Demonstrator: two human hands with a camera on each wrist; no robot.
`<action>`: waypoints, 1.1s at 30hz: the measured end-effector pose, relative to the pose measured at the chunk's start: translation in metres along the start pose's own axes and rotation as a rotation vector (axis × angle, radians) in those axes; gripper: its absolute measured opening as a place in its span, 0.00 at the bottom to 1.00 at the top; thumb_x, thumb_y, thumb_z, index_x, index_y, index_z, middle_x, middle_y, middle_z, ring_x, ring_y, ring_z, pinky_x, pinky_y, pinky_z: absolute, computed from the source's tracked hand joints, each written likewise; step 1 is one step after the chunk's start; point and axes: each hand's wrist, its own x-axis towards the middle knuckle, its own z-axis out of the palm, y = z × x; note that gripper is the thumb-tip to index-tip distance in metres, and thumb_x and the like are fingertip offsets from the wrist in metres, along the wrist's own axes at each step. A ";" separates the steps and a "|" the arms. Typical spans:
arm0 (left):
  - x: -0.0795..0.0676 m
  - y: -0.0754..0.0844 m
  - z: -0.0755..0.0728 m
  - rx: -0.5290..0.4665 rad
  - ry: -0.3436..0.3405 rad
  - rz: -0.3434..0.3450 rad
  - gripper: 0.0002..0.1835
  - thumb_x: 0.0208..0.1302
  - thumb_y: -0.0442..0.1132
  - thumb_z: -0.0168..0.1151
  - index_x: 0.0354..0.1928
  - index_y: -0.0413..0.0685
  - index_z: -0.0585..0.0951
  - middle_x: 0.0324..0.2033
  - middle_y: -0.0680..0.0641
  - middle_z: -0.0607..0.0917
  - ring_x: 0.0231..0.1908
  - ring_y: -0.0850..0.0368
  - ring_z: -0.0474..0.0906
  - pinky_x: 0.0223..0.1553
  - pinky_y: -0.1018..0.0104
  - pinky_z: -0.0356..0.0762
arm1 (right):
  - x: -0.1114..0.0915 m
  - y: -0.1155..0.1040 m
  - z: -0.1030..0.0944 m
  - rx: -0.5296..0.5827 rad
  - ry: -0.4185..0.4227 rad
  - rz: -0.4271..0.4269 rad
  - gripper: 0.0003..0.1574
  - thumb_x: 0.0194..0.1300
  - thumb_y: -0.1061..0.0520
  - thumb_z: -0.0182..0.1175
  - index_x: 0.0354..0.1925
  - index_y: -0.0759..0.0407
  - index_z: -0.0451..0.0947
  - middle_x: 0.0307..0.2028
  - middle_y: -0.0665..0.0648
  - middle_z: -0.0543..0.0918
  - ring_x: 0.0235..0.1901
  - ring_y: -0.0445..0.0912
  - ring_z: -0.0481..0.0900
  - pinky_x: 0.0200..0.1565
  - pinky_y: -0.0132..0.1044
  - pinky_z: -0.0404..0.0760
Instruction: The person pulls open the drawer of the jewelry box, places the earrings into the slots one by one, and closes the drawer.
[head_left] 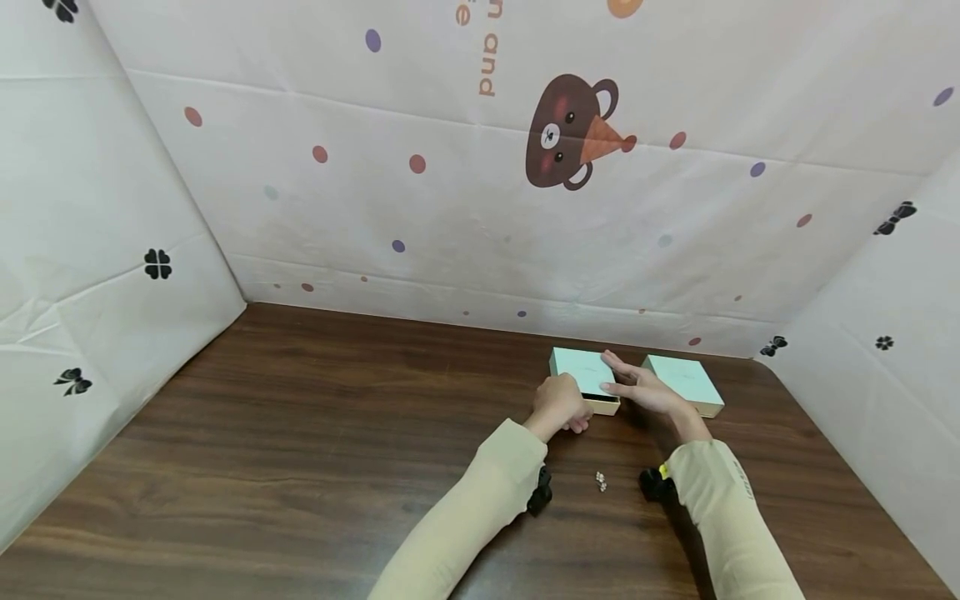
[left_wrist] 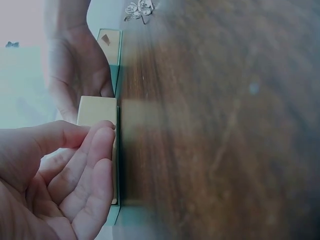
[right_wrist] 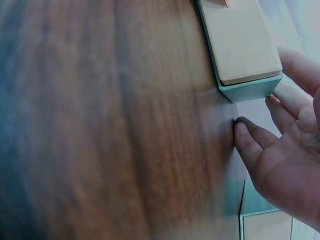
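Note:
A mint-green box (head_left: 581, 367) with a cream drawer (head_left: 602, 406) lies at the back right, and a dark gap shows where the drawer stands partly out. My left hand (head_left: 558, 404) pinches at the middle of the drawer's front, thumb against curled fingers (left_wrist: 102, 145); these hide what they grip. On the box's right side, my right hand (head_left: 645, 390) rests with thumb and fingers spread and fairly straight. Its fingertips are right at the box's green corner in the right wrist view. Small silver earrings (head_left: 602, 482) lie on the table between the forearms.
A second mint-green box (head_left: 686, 382), closed, stands just right of my right hand; its cream front (left_wrist: 111, 44) carries a small brown tab. Behind both boxes rises a white printed cloth wall (head_left: 450, 208). The brown wooden table (head_left: 300, 433) extends far to the left.

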 end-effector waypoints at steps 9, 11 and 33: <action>-0.002 -0.001 0.002 -0.022 -0.012 -0.021 0.18 0.55 0.41 0.65 0.09 0.49 0.79 0.05 0.55 0.76 0.12 0.64 0.77 0.13 0.75 0.69 | 0.000 -0.003 0.002 0.065 -0.004 0.024 0.43 0.66 0.55 0.54 0.70 0.64 0.44 0.70 0.63 0.34 0.68 0.62 0.35 0.62 0.60 0.44; -0.004 -0.001 0.001 -0.021 -0.022 -0.023 0.19 0.56 0.42 0.64 0.09 0.50 0.79 0.06 0.55 0.76 0.12 0.63 0.77 0.13 0.74 0.69 | 0.000 -0.004 0.001 0.065 -0.005 0.030 0.44 0.66 0.55 0.54 0.70 0.64 0.43 0.70 0.63 0.34 0.68 0.62 0.34 0.62 0.60 0.43; -0.019 -0.004 0.002 -0.099 -0.093 -0.028 0.16 0.54 0.38 0.65 0.10 0.47 0.80 0.07 0.53 0.78 0.11 0.63 0.77 0.15 0.73 0.73 | 0.000 -0.001 0.000 0.069 -0.004 0.036 0.44 0.65 0.54 0.55 0.70 0.63 0.43 0.70 0.63 0.34 0.68 0.61 0.34 0.62 0.60 0.42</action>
